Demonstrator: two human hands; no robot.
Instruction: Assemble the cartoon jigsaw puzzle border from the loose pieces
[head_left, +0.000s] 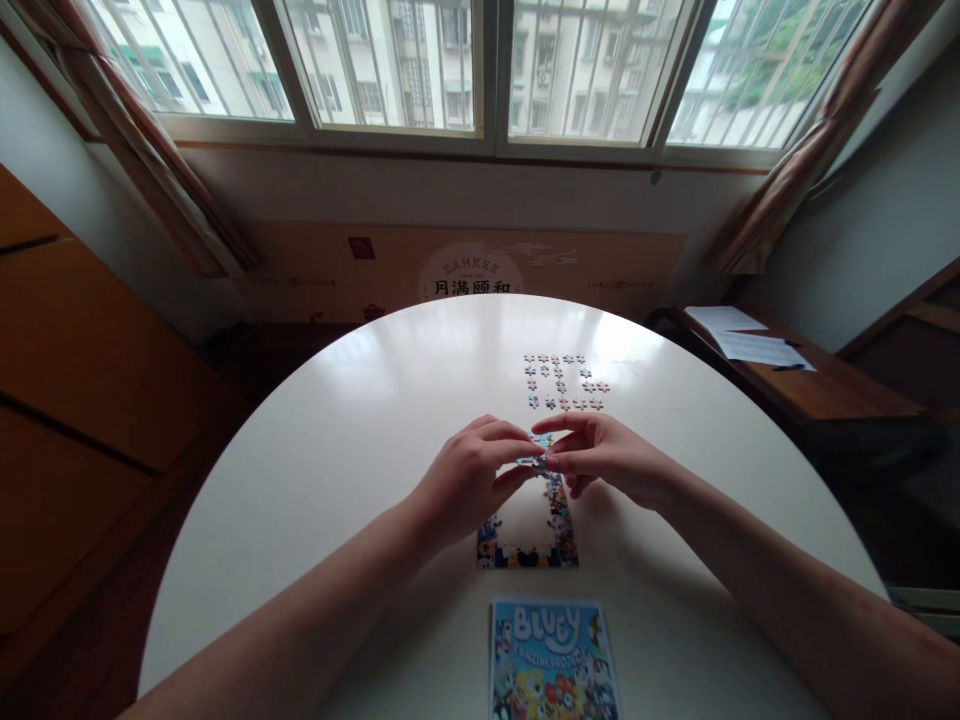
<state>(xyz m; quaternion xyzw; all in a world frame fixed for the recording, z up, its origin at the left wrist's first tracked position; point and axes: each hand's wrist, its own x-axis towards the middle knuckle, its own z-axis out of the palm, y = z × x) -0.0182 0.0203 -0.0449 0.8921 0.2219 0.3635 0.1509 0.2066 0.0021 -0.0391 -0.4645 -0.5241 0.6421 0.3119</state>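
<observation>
A partly assembled jigsaw frame (529, 556) lies on the white round table (300, 480), with bare table showing in its middle. Over its upper part, my left hand (480, 465) has thumb and fingers closed on a small puzzle piece (538, 463). From the right, my right hand (604, 455) pinches the same piece with thumb and index finger, its other fingers curled. Both hands hide much of the frame's top and left side. Beyond them, loose puzzle pieces (561, 386) are spread in rows.
A Bluey picture sheet (553, 660) lies near the table's front edge, below the puzzle frame. At the right stands a brown side table (817, 392) with papers (761, 348) and a pen. Windows, curtains and a printed cardboard panel (300, 270) are behind the table.
</observation>
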